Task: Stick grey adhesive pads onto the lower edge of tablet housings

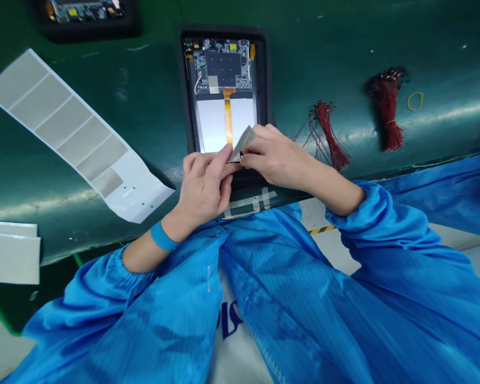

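An opened tablet-like device (224, 69) lies in a black frame (186, 96) on the green table, its circuit board at the far end and an orange ribbon cable (228, 114) running down a white panel. Over the frame's near end, my right hand (278, 157) pinches a small grey strip (243, 143) between thumb and fingers. My left hand (208, 184) is at the strip's lower end, fingers bent over the device's near edge; what its fingertips hold, if anything, is hidden.
A sheet of grey stickers (72, 128) lies left, with pale panels (10, 256) below it. Two red wire bundles (330, 133) (390, 112) and a yellow rubber band (415, 101) are right. Another device (86, 13) sits at the far left.
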Available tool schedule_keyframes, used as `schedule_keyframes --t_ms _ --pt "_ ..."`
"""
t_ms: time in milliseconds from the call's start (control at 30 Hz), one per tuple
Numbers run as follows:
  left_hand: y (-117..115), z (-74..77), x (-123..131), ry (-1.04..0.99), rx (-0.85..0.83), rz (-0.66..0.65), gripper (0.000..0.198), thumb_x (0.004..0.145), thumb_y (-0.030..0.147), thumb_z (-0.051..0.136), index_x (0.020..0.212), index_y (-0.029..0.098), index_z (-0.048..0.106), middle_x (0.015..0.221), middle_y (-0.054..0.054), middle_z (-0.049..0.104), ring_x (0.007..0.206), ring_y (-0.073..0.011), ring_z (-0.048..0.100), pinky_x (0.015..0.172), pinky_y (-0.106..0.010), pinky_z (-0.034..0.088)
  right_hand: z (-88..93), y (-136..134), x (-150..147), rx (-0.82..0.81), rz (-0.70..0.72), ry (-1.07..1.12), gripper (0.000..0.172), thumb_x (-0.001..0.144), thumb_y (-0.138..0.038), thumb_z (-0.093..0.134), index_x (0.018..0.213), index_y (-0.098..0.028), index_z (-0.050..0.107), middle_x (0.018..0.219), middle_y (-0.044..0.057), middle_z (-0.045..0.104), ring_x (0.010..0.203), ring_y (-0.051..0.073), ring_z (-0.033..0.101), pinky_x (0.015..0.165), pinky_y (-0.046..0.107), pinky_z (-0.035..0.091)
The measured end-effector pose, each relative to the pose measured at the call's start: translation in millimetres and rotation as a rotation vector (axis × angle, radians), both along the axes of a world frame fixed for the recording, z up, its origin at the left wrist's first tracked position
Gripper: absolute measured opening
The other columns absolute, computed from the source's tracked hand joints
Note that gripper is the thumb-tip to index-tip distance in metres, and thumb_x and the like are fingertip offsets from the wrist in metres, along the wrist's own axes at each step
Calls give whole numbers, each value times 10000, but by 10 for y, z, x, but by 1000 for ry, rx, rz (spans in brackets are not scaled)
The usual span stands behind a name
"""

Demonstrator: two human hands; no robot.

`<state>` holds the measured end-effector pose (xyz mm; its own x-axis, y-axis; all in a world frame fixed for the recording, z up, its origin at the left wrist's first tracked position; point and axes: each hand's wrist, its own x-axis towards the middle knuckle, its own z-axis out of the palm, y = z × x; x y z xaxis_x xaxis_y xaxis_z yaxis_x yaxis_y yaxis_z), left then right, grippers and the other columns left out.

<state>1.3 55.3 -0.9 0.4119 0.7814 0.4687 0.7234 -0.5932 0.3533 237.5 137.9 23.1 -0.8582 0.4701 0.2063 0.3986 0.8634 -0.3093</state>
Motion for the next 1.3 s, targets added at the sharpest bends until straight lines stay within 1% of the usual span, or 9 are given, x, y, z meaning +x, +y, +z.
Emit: schedule_keyframes --t_ms 133,300,400,533,633,767,900,1200,1300 --pt "-56 55 84 166 39 22 782 1092 137 437 1771 197 55 1331 -169 724 1000 -285 707 971 -492 466 -25 -2 58 1 -54 32 288 1153 -305 419 1101 -212 687 1099 89 647 1069 273 525 903 442 426" --pt "40 406 32 250 -16 -50 711 1101 111 472 1738 112 158 1247 -147 779 988 -268 709 951 -464 479 -68 -77 182 38 -205 169 219 1122 -295 481 1115 -207 681 1101 111 672 1006 277 520 836 427 378" --pt "572 584 -184 112 10 69 757 1012 123 613 1687 135 270 1307 -125 762 1106 -299 697 1038 -510 484 -120 -157 201 38 -246 302 197 1103 -235 495 1127 -211 689 1086 105 680 978 266 518 819 418 361" --pt "1596 620 -404 93 -288 428 1118 836 -66 745 1701 80 51 1052 -1 767 973 -222 670 1012 -413 536 -164 -232 211 38 -268 369 182 1067 -187 519 1095 -220 696 1073 104 699 956 263 522 805 415 356" --pt "2036 584 -384 188 -365 447 1053 887 -51 794 1697 80 133 1101 -5 754 1111 -226 636 1134 -422 487 -170 -262 266 41 -276 387 158 1045 -163 545 1070 -215 692 1063 104 708 948 261 527 792 411 362" --pt "2064 612 -254 309 -389 418 1024 886 9 859 1686 23 220 1144 -50 762 1326 -312 529 1253 -556 376 -187 -290 377 46 -312 434 138 1026 -150 574 1082 -204 688 1058 109 717 942 261 536 777 408 373" --pt "2020 657 -176 418 -377 414 901 953 59 760 1715 37 279 1239 -112 742 1315 -350 496 1226 -650 352 -231 -282 434 22 -341 462 143 1022 -163 575 1082 -217 693 1060 102 719 933 258 534 778 405 373" --pt "2038 594 -154 546 -249 242 725 1062 178 566 1710 -21 309 1287 -239 688 1237 -399 565 1087 -711 405 -184 -245 427 -35 -386 494 158 1027 -196 558 1058 -241 706 1031 85 717 913 257 551 788 419 399" --pt "2119 552 -183 441 -269 263 719 997 111 642 1645 -11 356 1217 -180 729 1196 -363 621 1084 -646 459 -140 -171 371 -97 -491 540 165 1023 -183 532 1059 -233 684 997 75 703 927 254 608 818 420 456"
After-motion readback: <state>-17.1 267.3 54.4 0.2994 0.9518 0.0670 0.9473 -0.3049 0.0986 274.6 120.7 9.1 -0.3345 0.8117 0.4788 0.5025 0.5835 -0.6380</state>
